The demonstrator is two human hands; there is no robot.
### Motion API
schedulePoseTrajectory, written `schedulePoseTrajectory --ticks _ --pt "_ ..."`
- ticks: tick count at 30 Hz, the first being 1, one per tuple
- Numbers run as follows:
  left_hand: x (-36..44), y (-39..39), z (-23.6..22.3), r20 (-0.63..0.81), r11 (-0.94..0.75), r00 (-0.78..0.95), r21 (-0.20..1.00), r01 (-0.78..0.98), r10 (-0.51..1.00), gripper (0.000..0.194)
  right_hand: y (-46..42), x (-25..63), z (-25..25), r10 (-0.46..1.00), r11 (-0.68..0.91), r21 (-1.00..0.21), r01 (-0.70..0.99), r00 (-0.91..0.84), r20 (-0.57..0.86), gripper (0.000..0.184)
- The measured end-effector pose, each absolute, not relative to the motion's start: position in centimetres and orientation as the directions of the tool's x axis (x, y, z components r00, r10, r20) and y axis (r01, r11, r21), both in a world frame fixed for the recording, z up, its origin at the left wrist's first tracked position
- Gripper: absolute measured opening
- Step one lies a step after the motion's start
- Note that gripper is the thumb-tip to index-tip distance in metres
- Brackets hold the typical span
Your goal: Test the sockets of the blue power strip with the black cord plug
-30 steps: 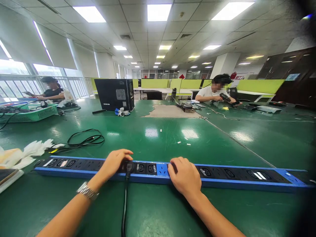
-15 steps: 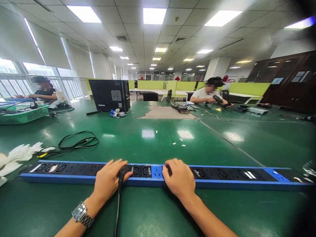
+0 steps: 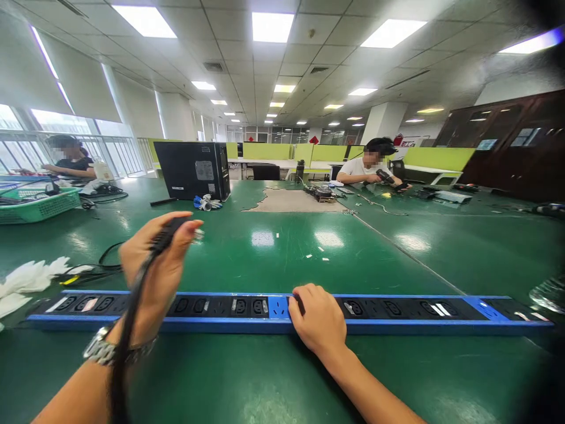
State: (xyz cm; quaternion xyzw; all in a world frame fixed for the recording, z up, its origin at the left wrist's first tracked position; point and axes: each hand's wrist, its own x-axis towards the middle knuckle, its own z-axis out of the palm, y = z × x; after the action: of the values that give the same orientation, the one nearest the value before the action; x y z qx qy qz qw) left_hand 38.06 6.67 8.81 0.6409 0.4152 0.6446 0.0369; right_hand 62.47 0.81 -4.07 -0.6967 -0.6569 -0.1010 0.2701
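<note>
A long blue and black power strip [image 3: 260,325] with rows of sockets lies across the green table in front of me. My right hand [image 3: 321,321] grips it just right of its middle, fingers curled over the far edge beside a blue socket. Raised above the strip's left half, my left hand [image 3: 148,259] is closed around the black plug [image 3: 166,234] of a power cord. The cord [image 3: 128,335] hangs from the plug down past my wrist, blurred near the bottom edge. Sockets under my right hand are hidden.
A black computer case [image 3: 192,171] stands beyond, with blue-white gloves [image 3: 207,202] by it. White gloves [image 3: 30,280] and a coiled cable [image 3: 108,256] lie left, near a green basket [image 3: 39,206]. A person [image 3: 371,165] sits across the table, another [image 3: 68,159] far left.
My left hand has lifted off the power strip with the plug and moved up and left, uncovering sockets there. My right hand keeps its place on the strip.
</note>
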Motion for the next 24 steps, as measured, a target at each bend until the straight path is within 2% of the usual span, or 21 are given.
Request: schedulePoseTrajectory --ticks 2,4,7,10,14,19,22,24 --pt "40.2 6.2 9.4 0.760 -0.685 -0.047 0.609 0.399 0.648 0.034 0.7 62.6 -4.1 0.857 0.021 -0.276 0.961 0.125 0.499 0.024" --pt "42.6 5.5 7.5 0.683 -0.663 0.120 0.628 0.407 0.721 0.031 0.7 62.8 -4.1 0.851 0.036 -0.323 0.946 0.140 0.506 0.024" --pt "45.6 4.8 2.7 0.466 -0.591 0.367 0.591 0.548 0.805 0.025 0.6 63.1 -4.0 0.848 0.045 -0.405 0.913 0.179 0.499 0.025" --pt "46.9 4.5 -0.7 0.332 -0.546 0.433 0.508 0.666 0.838 0.025 0.6 63.1 -3.9 0.848 0.042 -0.438 0.898 0.199 0.491 0.025" --pt "47.1 4.3 -1.6 0.372 -0.587 0.458 0.429 0.687 0.808 0.024 0.7 62.9 -3.7 0.849 0.036 -0.435 0.900 0.202 0.488 0.023" --pt "47.6 4.0 -2.6 0.479 -0.651 0.493 0.247 0.718 0.726 0.027 0.5 63.1 -3.7 0.862 0.040 -0.445 0.894 0.195 0.468 0.024" --pt "47.6 3.5 -3.4 0.490 -0.691 0.552 0.156 0.706 0.675 0.029 0.7 63.4 -3.1 0.877 -0.014 -0.539 0.842 0.269 0.398 0.028" --pt "47.3 3.1 -3.7 0.480 -0.714 0.592 0.110 0.692 0.648 0.043 1.2 63.1 -2.0 0.902 -0.072 -0.621 0.781 0.317 0.293 0.030"
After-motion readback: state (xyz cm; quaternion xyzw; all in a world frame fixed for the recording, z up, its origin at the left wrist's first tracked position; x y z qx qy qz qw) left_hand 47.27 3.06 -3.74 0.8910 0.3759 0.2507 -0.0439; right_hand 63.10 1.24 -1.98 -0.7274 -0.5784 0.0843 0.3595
